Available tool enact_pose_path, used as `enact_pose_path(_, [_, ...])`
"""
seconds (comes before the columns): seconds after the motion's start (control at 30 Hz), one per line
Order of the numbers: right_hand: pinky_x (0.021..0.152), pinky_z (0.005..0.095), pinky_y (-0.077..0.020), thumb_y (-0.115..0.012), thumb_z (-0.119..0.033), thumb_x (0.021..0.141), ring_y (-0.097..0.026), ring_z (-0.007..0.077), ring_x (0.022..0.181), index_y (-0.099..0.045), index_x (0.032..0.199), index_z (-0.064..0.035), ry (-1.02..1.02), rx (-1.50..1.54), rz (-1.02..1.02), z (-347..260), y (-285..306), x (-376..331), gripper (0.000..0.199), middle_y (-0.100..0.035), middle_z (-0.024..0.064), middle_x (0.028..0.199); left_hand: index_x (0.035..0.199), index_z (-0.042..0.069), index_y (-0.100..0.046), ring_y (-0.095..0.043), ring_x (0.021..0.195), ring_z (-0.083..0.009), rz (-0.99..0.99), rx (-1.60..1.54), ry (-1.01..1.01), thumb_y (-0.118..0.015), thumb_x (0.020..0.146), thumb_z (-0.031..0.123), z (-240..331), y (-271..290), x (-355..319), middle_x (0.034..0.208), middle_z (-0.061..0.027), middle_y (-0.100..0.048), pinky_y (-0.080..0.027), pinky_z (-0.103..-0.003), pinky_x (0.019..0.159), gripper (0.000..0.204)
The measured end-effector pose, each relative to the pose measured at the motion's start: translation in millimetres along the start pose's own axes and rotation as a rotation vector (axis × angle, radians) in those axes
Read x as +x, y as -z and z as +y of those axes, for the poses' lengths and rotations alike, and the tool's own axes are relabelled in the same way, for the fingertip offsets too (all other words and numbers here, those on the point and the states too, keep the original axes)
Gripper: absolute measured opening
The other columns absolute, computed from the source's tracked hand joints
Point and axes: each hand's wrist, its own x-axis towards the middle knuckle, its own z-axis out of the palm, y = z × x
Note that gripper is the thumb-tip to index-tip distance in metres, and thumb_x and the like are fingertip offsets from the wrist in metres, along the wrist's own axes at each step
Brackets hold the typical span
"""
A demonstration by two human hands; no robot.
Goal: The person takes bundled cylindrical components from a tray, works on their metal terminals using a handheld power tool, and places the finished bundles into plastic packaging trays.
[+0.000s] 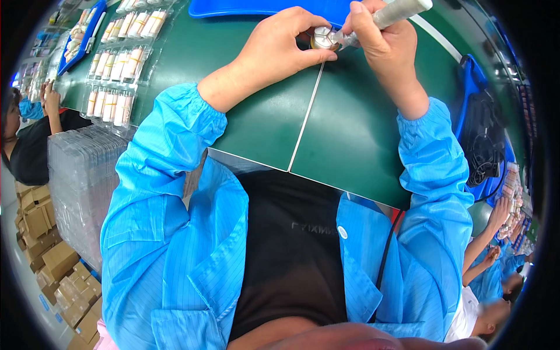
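Note:
Between the thumb and fingers of my left hand [283, 44] is a small round piece [322, 38] with a pale, silvery end facing up. My right hand [389, 49] is closed around a thick, pale grey pen-shaped tool [399, 13]. The tool slants down to the left, and its narrow end meets or nearly meets the round piece; exact contact is too small to tell. Both hands are above the green tabletop [262, 116], close together near its far side.
A blue tray [233, 7] lies just beyond my hands. Clear blister trays [114, 61] of pale cylinders are at the left, above stacked clear plastic trays [81, 175] and cardboard boxes [58, 259]. Black cables [483, 146] lie at the right. Other people work on both sides.

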Motion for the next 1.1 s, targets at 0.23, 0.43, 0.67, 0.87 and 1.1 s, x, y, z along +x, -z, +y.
enact_pose_path(0.23, [0.057,0.0258,-0.0443,-0.065,-0.017,0.101,-0.057,0.0087,0.061,-0.064,0.074,-0.0045,-0.007,-0.019,-0.012,-8.6,6.2,2.7,0.030,-0.062,0.0008,0.066,0.115,0.007,-0.072,-0.069,0.092,-0.0243,0.001,-0.029,-0.015,-0.088,0.078,0.027,-3.3,-0.2,0.3,0.099,-0.0092,-0.068,-0.057,-0.035,0.081,0.045])
enact_pose_path(0.43, [0.055,0.0237,-0.0431,-0.062,-0.020,0.102,-0.055,0.0074,0.058,-0.064,0.076,-0.0063,-0.086,0.102,0.008,-2.5,6.3,5.1,0.030,-0.062,-0.0003,0.067,0.119,0.007,-0.071,-0.070,0.093,-0.0259,-0.028,-0.038,-0.024,-0.085,0.080,0.022,-3.9,0.7,0.5,0.105,-0.0106,-0.069,-0.058,-0.036,0.083,0.044])
enact_pose_path(0.67, [0.054,0.0210,-0.0400,-0.059,-0.024,0.105,-0.052,0.0051,0.058,-0.062,0.079,-0.0080,-0.044,0.201,0.094,-2.5,25.1,14.7,0.031,-0.063,-0.0003,0.068,0.128,0.006,-0.064,-0.069,0.098,-0.0287,0.116,-0.054,-0.177,-0.083,0.082,0.019,14.4,3.4,5.7,0.108,-0.0114,-0.069,-0.056,-0.037,0.083,0.051])
enact_pose_path(0.87, [0.056,0.0216,-0.0414,-0.059,-0.022,0.105,-0.052,0.0048,0.059,-0.062,0.079,-0.0078,-0.015,0.140,0.087,9.2,21.7,15.3,0.030,-0.063,-0.0007,0.069,0.125,0.010,-0.068,-0.071,0.094,-0.0286,0.108,0.158,-0.289,-0.085,0.081,0.019,-4.0,2.0,-2.0,0.110,-0.0088,-0.071,-0.059,-0.036,0.080,0.048])
enact_pose_path(1.1, [0.056,0.0212,-0.0414,-0.059,-0.021,0.105,-0.053,0.0047,0.059,-0.062,0.079,-0.0077,-0.006,0.254,0.058,42.3,28.9,14.2,0.030,-0.063,-0.0009,0.069,0.121,0.010,-0.069,-0.071,0.094,-0.0276,0.103,0.105,-0.325,-0.085,0.080,0.017,-9.0,0.6,-0.5,0.109,-0.0084,-0.071,-0.059,-0.034,0.079,0.044])
